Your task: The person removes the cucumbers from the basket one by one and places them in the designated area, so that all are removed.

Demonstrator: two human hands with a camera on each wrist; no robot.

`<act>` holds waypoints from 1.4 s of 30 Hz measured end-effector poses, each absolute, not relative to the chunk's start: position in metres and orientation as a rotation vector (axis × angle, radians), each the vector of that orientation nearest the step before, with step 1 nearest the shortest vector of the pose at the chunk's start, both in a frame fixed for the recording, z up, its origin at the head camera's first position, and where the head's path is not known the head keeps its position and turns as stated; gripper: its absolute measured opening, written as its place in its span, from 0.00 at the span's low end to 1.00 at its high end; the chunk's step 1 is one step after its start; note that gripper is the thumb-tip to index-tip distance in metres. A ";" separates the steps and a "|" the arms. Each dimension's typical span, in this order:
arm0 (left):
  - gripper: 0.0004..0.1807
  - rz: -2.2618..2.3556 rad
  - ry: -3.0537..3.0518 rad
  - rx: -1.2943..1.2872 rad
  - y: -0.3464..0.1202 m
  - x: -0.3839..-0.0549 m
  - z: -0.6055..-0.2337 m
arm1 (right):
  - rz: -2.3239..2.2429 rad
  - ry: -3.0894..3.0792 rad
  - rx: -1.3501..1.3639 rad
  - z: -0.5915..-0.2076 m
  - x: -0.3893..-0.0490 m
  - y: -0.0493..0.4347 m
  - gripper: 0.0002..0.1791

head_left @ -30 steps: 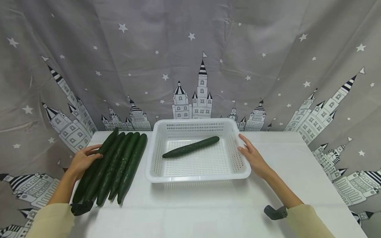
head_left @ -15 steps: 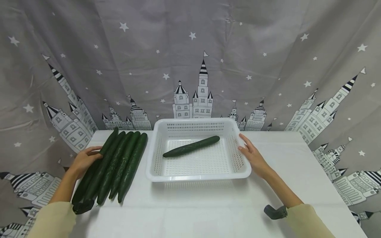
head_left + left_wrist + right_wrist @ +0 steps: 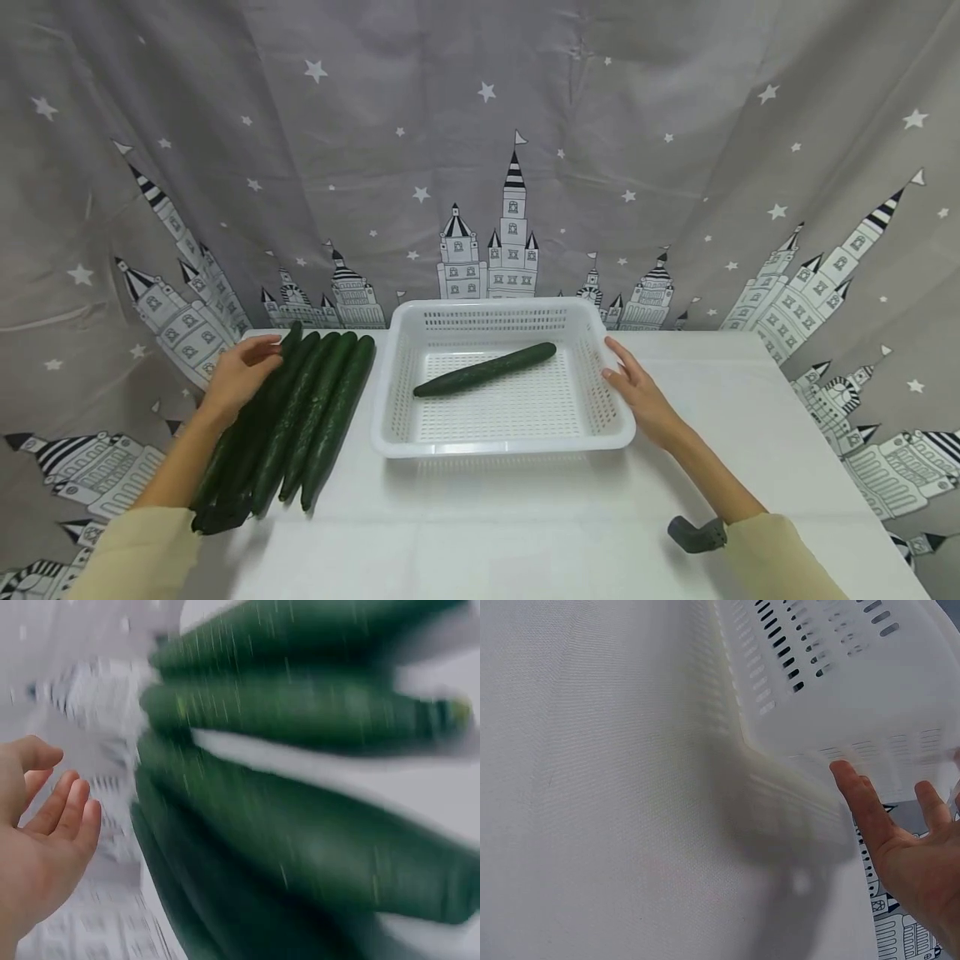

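Several long dark green cucumbers (image 3: 308,417) lie side by side at the left of the table. My left hand (image 3: 243,375) hovers over the far part of the leftmost ones, fingers loosely bent. In the left wrist view this hand (image 3: 49,832) holds nothing and stands apart from the blurred cucumbers (image 3: 300,817). One more cucumber (image 3: 483,370) lies slantwise in the white perforated plastic basket (image 3: 510,448). My right hand (image 3: 641,400) rests against the basket's right side. From the right wrist, that hand's (image 3: 907,855) extended fingers touch the outside of the basket wall (image 3: 855,690).
A white cloth covers the table (image 3: 480,533). Behind it hangs a grey curtain (image 3: 360,108) printed with castles and stars. Dark wrist mounts (image 3: 696,535) sit near both sleeves.
My left hand has moved away from me and slightly right, off the side of the leftmost cucumber. The right hand and the basket hold their place.
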State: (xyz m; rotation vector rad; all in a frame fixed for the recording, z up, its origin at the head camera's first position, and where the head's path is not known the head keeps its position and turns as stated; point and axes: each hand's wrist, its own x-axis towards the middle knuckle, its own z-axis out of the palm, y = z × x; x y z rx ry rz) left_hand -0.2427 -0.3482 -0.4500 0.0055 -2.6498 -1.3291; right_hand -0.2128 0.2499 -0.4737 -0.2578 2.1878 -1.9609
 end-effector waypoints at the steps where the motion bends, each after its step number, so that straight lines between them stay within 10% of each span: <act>1: 0.23 -1.362 -2.627 -0.055 -0.339 -0.244 -0.446 | -1.962 2.190 -0.253 -0.473 -0.213 0.250 0.38; 42: 0.22 -1.608 -3.274 -0.850 -0.085 -0.322 -0.410 | -1.984 2.174 -0.237 -0.473 -0.213 0.250 0.37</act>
